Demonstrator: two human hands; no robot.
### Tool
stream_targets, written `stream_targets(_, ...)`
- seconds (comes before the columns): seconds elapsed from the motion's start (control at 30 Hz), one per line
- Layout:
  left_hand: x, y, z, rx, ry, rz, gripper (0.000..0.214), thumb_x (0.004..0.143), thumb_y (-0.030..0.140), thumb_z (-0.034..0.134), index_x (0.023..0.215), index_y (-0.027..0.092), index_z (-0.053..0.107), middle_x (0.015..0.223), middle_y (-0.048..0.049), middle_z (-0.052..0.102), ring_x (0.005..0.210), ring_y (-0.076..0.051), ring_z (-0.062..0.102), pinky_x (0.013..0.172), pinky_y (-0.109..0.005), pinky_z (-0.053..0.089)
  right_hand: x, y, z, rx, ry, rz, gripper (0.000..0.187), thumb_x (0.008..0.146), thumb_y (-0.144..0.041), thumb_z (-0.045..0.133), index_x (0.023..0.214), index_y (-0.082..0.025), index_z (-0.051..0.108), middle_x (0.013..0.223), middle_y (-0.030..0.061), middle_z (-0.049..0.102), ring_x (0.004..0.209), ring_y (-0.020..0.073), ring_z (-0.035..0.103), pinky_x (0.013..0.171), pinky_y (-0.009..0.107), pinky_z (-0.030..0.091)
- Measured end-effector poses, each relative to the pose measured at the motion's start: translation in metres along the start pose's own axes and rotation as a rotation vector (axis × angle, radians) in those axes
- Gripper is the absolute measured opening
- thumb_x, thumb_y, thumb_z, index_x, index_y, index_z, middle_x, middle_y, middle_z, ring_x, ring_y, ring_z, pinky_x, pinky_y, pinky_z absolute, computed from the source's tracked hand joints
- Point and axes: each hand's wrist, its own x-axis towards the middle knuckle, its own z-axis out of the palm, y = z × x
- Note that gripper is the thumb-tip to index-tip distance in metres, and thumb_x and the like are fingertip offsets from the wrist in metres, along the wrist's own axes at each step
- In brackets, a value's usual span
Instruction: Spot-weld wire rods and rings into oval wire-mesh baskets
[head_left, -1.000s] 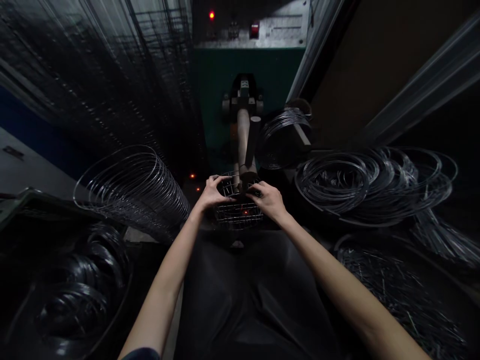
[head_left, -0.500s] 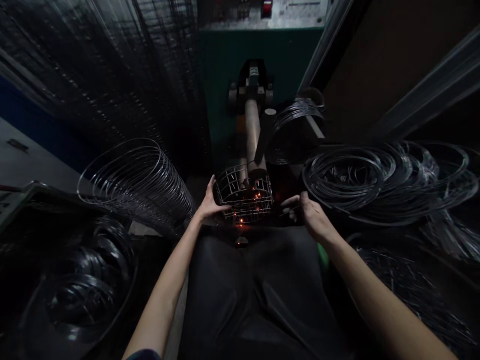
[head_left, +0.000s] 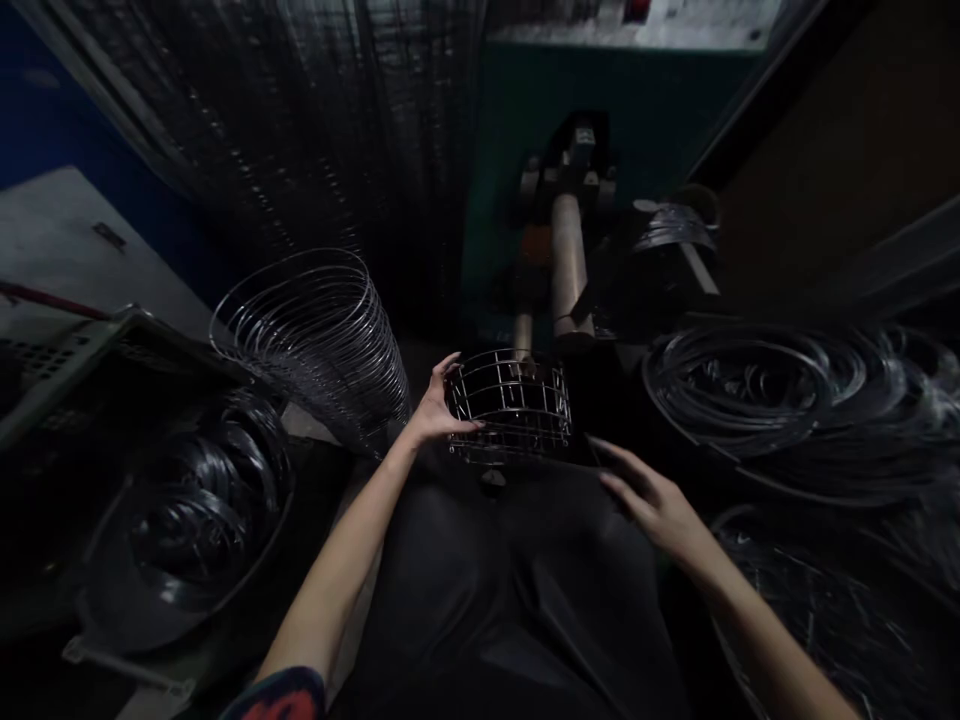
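My left hand (head_left: 437, 408) grips the left side of a round wire basket (head_left: 510, 400), thumb along its near rim and fingers round the outer side. The basket is held just in front of the lower electrode (head_left: 523, 335) of a welding machine, above my dark apron. Just above and to the right, the thicker upper electrode arm (head_left: 570, 265) points toward me. Right of the basket, my right hand (head_left: 641, 490) is apart from it, fingers loosely stretched and spread, with nothing visible in them.
A tall stack of wire rings (head_left: 322, 340) stands to the left. Coiled metal strips lie in a dark tub (head_left: 97, 610) at lower left. At right are large wire coils (head_left: 742, 390), with loose wire pieces (head_left: 825, 610) below. The green machine body (head_left: 637, 100) rises ahead.
The glowing sparks in the basket are gone. My left hand has drawn the basket slightly toward me, off the upper electrode. My right hand has lowered and its fingers have opened. The view has turned left.
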Motion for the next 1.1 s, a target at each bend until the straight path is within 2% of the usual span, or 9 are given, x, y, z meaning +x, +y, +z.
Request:
stream_targets(0.07, -0.008, 0.018, -0.004, 0.146, -0.054, 0.062, 0.101, 0.053, 0.036, 0.086, 0.136, 0.027, 0.030, 0.134, -0.0105, 0.039, 0.130, -0.028, 0.039, 0.111, -0.047, 0.034, 0.018, -0.046, -0.004, 0.136, -0.120, 0.007, 0.045, 0.082, -0.047, 0.059, 0.120, -0.024, 0.063, 0.106, 0.0072, 0.070, 0.102, 0.0250, 0.064, 0.086, 0.037, 0.052)
stream_targets(0.13, -0.011, 0.035, -0.007, 0.296, -0.101, 0.066, 0.086, 0.054, 0.035, 0.085, 0.128, 0.026, 0.043, 0.133, -0.0105, 0.039, 0.129, -0.030, 0.038, 0.109, -0.049, 0.035, 0.038, -0.081, -0.003, 0.229, -0.305, 0.049, 0.038, 0.079, -0.048, 0.063, 0.104, -0.021, 0.071, 0.091, 0.0051, 0.072, 0.088, 0.0224, 0.066, 0.077, 0.032, 0.053)
stream_targets(0.23, -0.012, 0.053, -0.009, 0.465, -0.152, 0.058, 0.068, 0.056, 0.034, 0.084, 0.117, 0.026, 0.055, 0.136, -0.0105, 0.033, 0.130, -0.033, 0.034, 0.107, -0.051, 0.036, 0.066, -0.102, 0.009, 0.238, -0.412, 0.082, 0.031, 0.078, -0.046, 0.064, 0.087, -0.018, 0.074, 0.076, 0.0024, 0.071, 0.072, 0.0189, 0.066, 0.065, 0.028, 0.051)
stream_targets(0.37, -0.012, 0.062, -0.009, 0.554, -0.180, 0.116, 0.061, 0.058, 0.032, 0.083, 0.114, 0.026, 0.058, 0.138, -0.0101, 0.030, 0.131, -0.034, 0.031, 0.108, -0.052, 0.035, 0.075, -0.100, 0.029, -0.024, -0.256, -0.098, 0.026, 0.085, -0.039, 0.059, 0.089, -0.019, 0.074, 0.079, 0.0023, 0.074, 0.076, 0.0185, 0.068, 0.069, 0.027, 0.050)
stream_targets(0.47, -0.014, 0.064, -0.006, 0.539, -0.186, 0.112, 0.063, 0.059, 0.037, 0.083, 0.115, 0.025, 0.058, 0.137, -0.0110, 0.030, 0.130, -0.035, 0.032, 0.108, -0.052, 0.036, 0.063, -0.100, 0.038, -0.383, -0.226, -0.296, 0.029, 0.088, -0.034, 0.059, 0.110, -0.019, 0.069, 0.101, 0.0071, 0.073, 0.086, 0.0215, 0.069, 0.073, 0.029, 0.051)
stream_targets(0.53, -0.015, 0.063, -0.004, 0.521, -0.183, 0.095, 0.063, 0.059, 0.039, 0.083, 0.114, 0.024, 0.058, 0.137, -0.0117, 0.031, 0.129, -0.035, 0.033, 0.107, -0.052, 0.037, 0.054, -0.101, 0.041, -0.593, -0.244, -0.348, 0.037, 0.088, -0.033, 0.059, 0.122, -0.018, 0.062, 0.113, 0.0096, 0.070, 0.089, 0.0234, 0.069, 0.068, 0.029, 0.051)
stream_targets(0.7, -0.019, 0.064, 0.010, 0.470, -0.239, 0.123, 0.062, 0.058, 0.039, 0.083, 0.112, 0.023, 0.058, 0.137, -0.0123, 0.032, 0.130, -0.035, 0.032, 0.107, -0.052, 0.037, 0.042, -0.099, 0.042, -0.791, -0.273, -0.354, 0.042, 0.093, -0.035, 0.050, 0.130, -0.018, 0.056, 0.117, 0.0099, 0.068, 0.086, 0.0237, 0.070, 0.060, 0.029, 0.051)
stream_targets(0.83, -0.018, 0.068, 0.024, 0.465, -0.257, 0.104, 0.060, 0.055, 0.031, 0.083, 0.109, 0.023, 0.058, 0.136, -0.0127, 0.034, 0.128, -0.035, 0.033, 0.106, -0.052, 0.039, 0.036, -0.091, 0.043, -0.879, -0.295, -0.307, 0.044, 0.093, -0.024, 0.045, 0.135, -0.016, 0.051, 0.127, 0.0117, 0.061, 0.081, 0.0237, 0.071, 0.055, 0.030, 0.050)
stream_targets(1.1, 0.001, 0.070, 0.039, 0.477, -0.252, 0.132, 0.063, 0.055, 0.028, 0.082, 0.111, 0.020, 0.055, 0.136, -0.0139, 0.033, 0.129, -0.036, 0.032, 0.106, -0.052, 0.039, 0.036, -0.073, 0.034, -1.036, -0.238, -0.360, 0.047, 0.092, -0.013, 0.041, 0.138, -0.013, 0.049, 0.134, 0.0157, 0.052, 0.075, 0.0190, 0.071, 0.055, 0.026, 0.050)
